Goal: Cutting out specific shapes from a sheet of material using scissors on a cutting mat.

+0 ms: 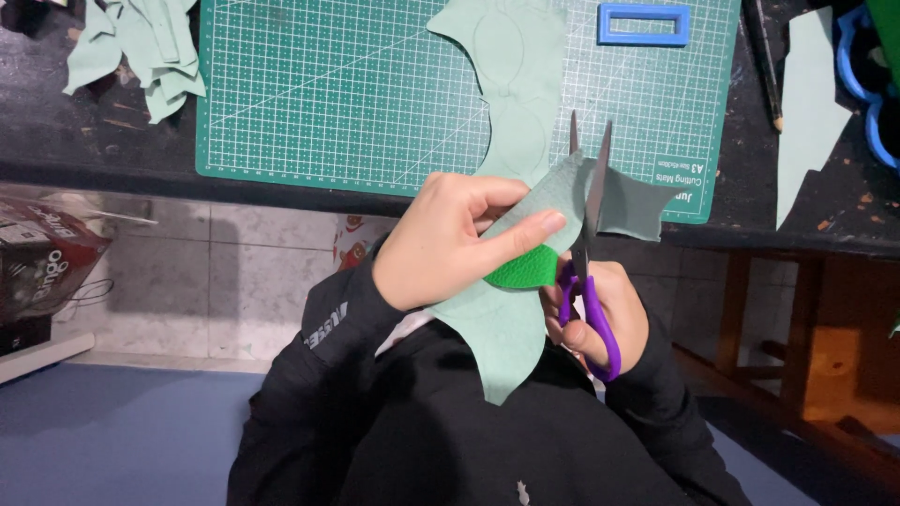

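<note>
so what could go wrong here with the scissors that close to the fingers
1. The left hand pinches the green sheet right beside the open blades of the scissors; a closing cut might nick the thumb.
2. The sheet hangs unsupported off the table edge, so it could flex and the cut wander.

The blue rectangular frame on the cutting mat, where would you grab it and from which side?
Grip the blue rectangular frame across one long bar, coming straight down from above. It lies flat on the green cutting mat, and its open middle leaves room for a fingertip inside.
</note>
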